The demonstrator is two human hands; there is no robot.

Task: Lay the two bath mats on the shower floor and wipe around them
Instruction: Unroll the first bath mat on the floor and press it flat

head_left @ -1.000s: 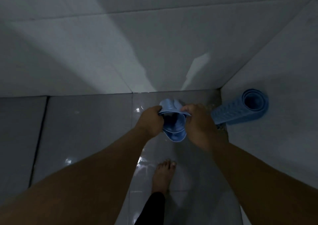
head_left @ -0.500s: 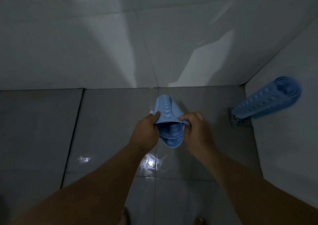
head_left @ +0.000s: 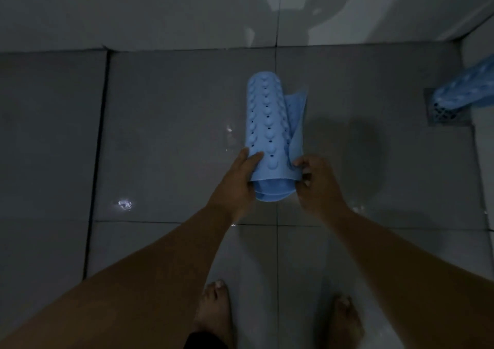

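A rolled blue bath mat [head_left: 270, 124] with round suction bumps and small holes lies lengthwise over the grey shower floor [head_left: 171, 140], its loose edge peeling off on the right side. My left hand [head_left: 236, 185] grips the near left end of the roll. My right hand [head_left: 314, 185] pinches the loose flap at the near right end. A second rolled blue mat [head_left: 467, 86] leans against the right wall, its lower end over the drain; its upper part is cut off by the frame edge.
A square metal drain grate [head_left: 443, 112] sits in the right corner of the floor. My two bare feet [head_left: 216, 311] stand on wet glossy tiles near the bottom. White tiled walls [head_left: 160, 9] rise at the back and right.
The view has tilted down and both hands have lowered the mat toward the floor. The roll now points away from me and its outer flap has started to come loose.
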